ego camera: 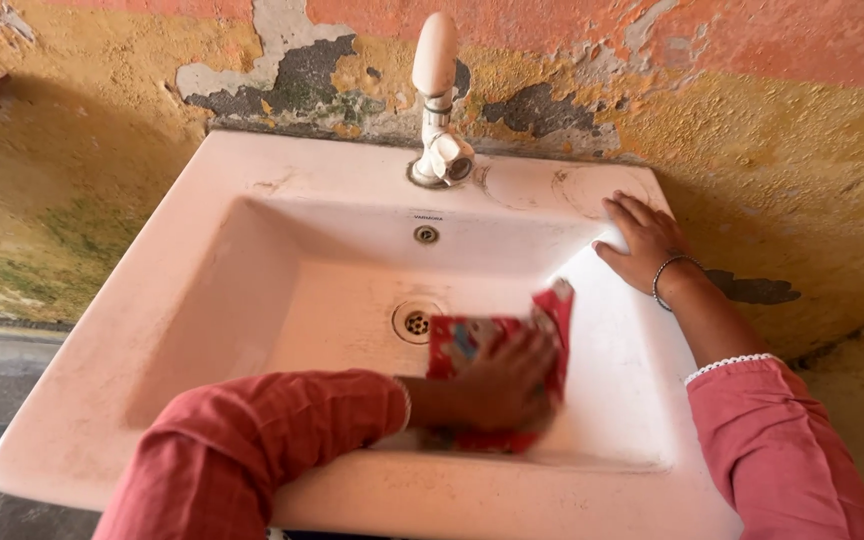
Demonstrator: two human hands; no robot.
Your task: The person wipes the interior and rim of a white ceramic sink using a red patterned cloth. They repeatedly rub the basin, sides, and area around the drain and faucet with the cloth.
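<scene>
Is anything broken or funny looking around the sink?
Yes. The wall behind the sink is damaged: its orange and yellow paint has peeled in patches, baring grey plaster beside the tap. The sink itself looks whole, only scuffed and dirty along its rim.

Washroom: wall-hung sink point(252, 170), tap point(437, 100), peeling wall point(752, 90)

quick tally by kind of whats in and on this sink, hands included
Hands: 2, the left hand pressing the red cloth, the right hand flat on the rim
Red cloth: 1
Tap: 1
Sink: 1
Drain: 1
Overflow hole: 1
Bracelet: 1
Total: 8
</scene>
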